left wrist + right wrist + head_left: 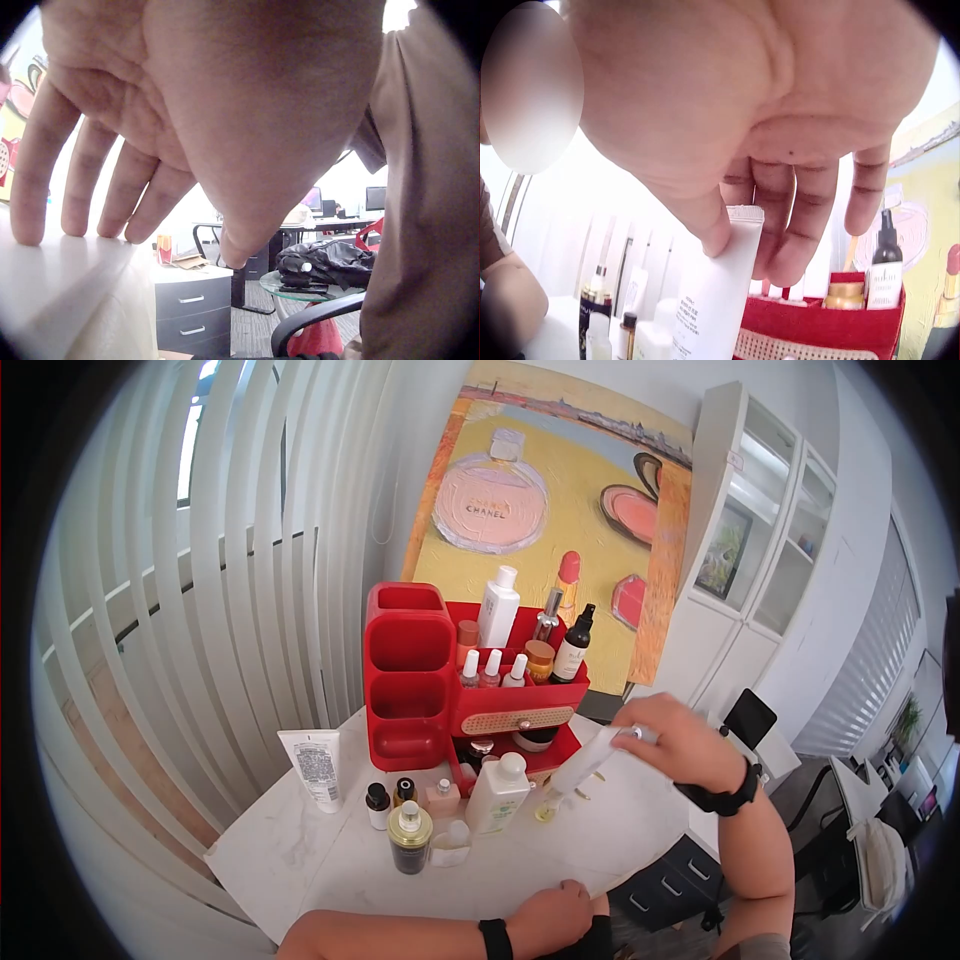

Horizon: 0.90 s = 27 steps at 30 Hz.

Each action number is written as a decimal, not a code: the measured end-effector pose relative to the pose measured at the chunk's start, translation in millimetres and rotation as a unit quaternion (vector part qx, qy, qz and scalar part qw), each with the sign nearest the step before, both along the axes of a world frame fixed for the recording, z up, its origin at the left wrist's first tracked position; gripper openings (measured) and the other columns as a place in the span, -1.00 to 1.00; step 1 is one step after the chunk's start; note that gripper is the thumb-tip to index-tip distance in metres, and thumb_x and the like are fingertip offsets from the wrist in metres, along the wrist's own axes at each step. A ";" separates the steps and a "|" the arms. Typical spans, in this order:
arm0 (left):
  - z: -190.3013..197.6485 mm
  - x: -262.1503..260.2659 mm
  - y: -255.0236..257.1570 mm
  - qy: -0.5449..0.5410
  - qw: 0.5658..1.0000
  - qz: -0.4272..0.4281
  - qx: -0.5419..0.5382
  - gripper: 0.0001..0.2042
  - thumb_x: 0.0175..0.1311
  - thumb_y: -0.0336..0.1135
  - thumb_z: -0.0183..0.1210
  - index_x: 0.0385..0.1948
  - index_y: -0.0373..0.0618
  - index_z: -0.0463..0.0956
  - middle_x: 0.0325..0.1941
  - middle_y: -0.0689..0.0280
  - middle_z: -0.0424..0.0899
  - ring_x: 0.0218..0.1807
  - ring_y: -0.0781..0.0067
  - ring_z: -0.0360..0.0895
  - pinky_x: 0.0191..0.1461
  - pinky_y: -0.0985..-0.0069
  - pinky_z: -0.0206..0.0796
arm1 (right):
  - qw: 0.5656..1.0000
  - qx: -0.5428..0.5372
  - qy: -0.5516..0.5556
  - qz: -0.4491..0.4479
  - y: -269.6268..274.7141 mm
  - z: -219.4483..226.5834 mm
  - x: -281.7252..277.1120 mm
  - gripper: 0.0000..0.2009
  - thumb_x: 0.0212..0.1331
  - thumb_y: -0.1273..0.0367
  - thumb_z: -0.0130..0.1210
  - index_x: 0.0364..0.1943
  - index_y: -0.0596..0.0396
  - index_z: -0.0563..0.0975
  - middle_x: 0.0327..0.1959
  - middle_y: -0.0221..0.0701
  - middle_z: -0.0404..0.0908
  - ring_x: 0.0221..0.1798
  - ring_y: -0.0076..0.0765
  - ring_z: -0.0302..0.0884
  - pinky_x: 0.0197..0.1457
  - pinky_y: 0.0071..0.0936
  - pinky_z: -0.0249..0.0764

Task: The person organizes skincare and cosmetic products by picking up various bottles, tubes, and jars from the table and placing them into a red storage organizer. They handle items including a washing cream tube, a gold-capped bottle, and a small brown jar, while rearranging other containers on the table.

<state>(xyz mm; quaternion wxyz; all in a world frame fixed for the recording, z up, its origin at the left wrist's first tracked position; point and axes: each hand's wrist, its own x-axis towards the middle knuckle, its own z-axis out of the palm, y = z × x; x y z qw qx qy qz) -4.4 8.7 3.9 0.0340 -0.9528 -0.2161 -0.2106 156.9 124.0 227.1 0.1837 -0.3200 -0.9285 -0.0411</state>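
Observation:
My right hand [672, 742] pinches a white squeeze tube [585, 762] near its flat crimped end, thumb on one side and fingertips behind it. Printed lines show on the tube's face in the right wrist view. The tube tilts over the table, right of a white lotion bottle [500, 800]. At the table's front edge rests my left hand [552, 922]; the left wrist view shows its fingers straight, tips down on the white tabletop [45, 277], holding nothing. Behind the tube stands a red cosmetics organizer [410, 660] with a rattan-fronted drawer [520, 717].
Left of the lotion bottle stand a dark gold-capped bottle [409, 842], a small pink bottle [442, 798] and a black-capped dropper bottle [378, 806]. Another white tube [315, 770] stands at the left. Several bottles and jars fill the organizer's upper tray. Vertical blinds [220, 580] hang close by.

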 end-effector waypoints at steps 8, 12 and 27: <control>7.8 -2.6 -0.8 0.017 0.999 0.004 -0.031 -0.75 0.25 -0.25 0.09 -0.37 -0.26 0.66 -0.40 0.01 0.66 -0.33 0.09 0.59 -0.29 0.26 0.46 | 0.979 0.083 0.144 -0.121 24.3 52.2 -38.9 -0.78 0.29 0.33 0.22 -0.21 0.24 0.56 -0.33 -0.13 0.65 -0.25 0.02 0.60 -0.14 -0.25 0.49; -14.4 6.9 5.5 -0.047 0.997 -0.010 -0.053 -0.75 0.27 -0.26 0.06 -0.35 -0.23 0.66 -0.43 0.00 0.65 -0.35 0.06 0.58 -0.31 0.22 0.44 | 0.964 0.122 0.181 -0.152 79.3 61.9 -59.1 -0.76 0.31 0.28 0.19 -0.19 0.23 0.56 -0.29 -0.10 0.67 -0.23 0.07 0.61 -0.13 -0.21 0.50; -33.8 8.5 11.2 -0.098 0.995 -0.025 0.006 -0.78 0.04 -0.24 0.11 -0.66 -0.16 0.59 -0.52 0.09 0.62 -0.35 0.10 0.51 -0.23 0.22 0.39 | 0.942 0.130 0.121 -0.286 207.0 33.6 -102.8 -0.71 0.26 0.28 0.08 -0.12 0.23 0.62 -0.15 0.00 0.71 -0.04 0.14 0.67 0.07 -0.04 0.55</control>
